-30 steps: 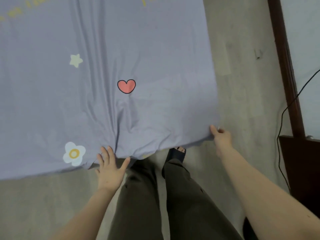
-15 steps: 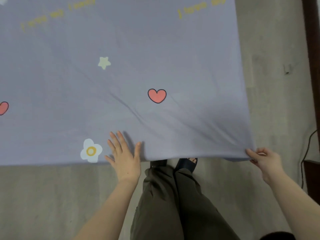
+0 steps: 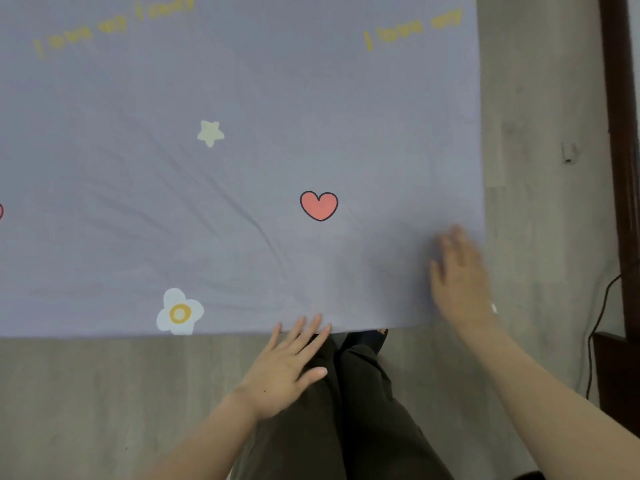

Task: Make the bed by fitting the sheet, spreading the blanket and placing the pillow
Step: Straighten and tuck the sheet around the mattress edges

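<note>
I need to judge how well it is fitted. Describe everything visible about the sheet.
The sheet is lilac, thin woven-looking cloth, printed with a red heart, a pale star, a white flower and yellow lettering. It lies spread flat, filling most of the view, its near edge and right edge straight. Shallow creases fan toward the near edge. The right hand, blurred, is open over the near right corner; the left hand has its fingertips at the near edge.

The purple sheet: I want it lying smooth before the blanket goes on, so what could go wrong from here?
1. Creases fan across the purple sheet between the star print and the flower print; they may stay if only the corner is smoothed.
2. The right hand is blurred, flat on the corner; a hard sweep could drag the cloth askew.
3. The left hand is open, only its fingertips at the near edge, so nothing pins that hem.
</note>
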### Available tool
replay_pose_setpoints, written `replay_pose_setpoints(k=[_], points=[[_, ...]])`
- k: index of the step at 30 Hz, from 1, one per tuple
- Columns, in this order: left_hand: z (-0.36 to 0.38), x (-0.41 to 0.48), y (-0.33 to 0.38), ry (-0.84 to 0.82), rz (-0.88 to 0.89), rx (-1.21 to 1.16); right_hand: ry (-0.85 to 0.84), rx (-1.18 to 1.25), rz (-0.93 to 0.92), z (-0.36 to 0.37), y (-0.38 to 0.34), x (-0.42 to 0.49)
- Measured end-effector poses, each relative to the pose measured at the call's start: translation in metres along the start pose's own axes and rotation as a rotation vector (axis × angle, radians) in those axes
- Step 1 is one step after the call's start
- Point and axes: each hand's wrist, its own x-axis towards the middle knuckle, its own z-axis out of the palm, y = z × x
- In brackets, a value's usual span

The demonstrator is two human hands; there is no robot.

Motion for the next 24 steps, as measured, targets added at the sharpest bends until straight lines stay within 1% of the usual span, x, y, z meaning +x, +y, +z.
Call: replay_pose_setpoints(k=[1, 2, 3, 5, 7, 8, 9, 11, 13, 14, 15, 17, 20, 22, 24], points=[[-0.006, 0.003, -0.001, 0.051, 0.043, -0.026, -0.119, -0.038, -0.148, 0.005, -0.023, 0.005], [-0.012, 0.006, -0.004, 0.135, 0.027, -0.047, -0.244, -0.076, -0.271, 0.012, -0.046, 0.009], [-0.020, 0.011, -0.009, 0.233, -0.053, -0.074, -0.347, -0.102, -0.371, 0.021, -0.068, 0.012], [-0.038, 0.022, -0.025, 0.389, -0.338, -0.132, -0.448, -0.141, -0.516, 0.039, -0.103, 0.019], [-0.060, 0.033, -0.053, 0.494, -0.599, -0.204, -0.484, -0.193, -0.571, 0.051, -0.120, 0.033], [-0.071, 0.038, -0.070, 0.529, -0.691, -0.251, -0.487, -0.215, -0.550, 0.054, -0.118, 0.043], [-0.082, 0.042, -0.089, 0.552, -0.767, -0.291, -0.481, -0.234, -0.482, 0.055, -0.110, 0.053], [-0.102, 0.050, -0.127, 0.559, -0.898, -0.334, -0.463, -0.246, -0.241, 0.048, -0.077, 0.072], [-0.116, 0.058, -0.152, 0.504, -0.997, -0.363, -0.424, -0.210, 0.022, 0.034, -0.037, 0.078], [-0.120, 0.066, -0.157, 0.486, -1.028, -0.383, -0.395, -0.193, 0.115, 0.028, -0.019, 0.080], [-0.122, 0.074, -0.158, 0.487, -1.050, -0.399, -0.366, -0.181, 0.160, 0.023, -0.006, 0.080], [-0.123, 0.095, -0.144, 0.518, -1.057, -0.404, -0.350, -0.145, 0.166, 0.021, 0.004, 0.081], [-0.120, 0.131, -0.105, 0.545, -0.964, -0.332, -0.373, -0.121, 0.140, 0.026, 0.006, 0.086], [-0.120, 0.158, -0.075, 0.526, -0.912, -0.286, -0.429, -0.122, 0.110, 0.026, 0.011, 0.089], [-0.120, 0.184, -0.039, 0.523, -0.907, -0.298, -0.515, -0.117, 0.060, 0.025, 0.017, 0.094]])
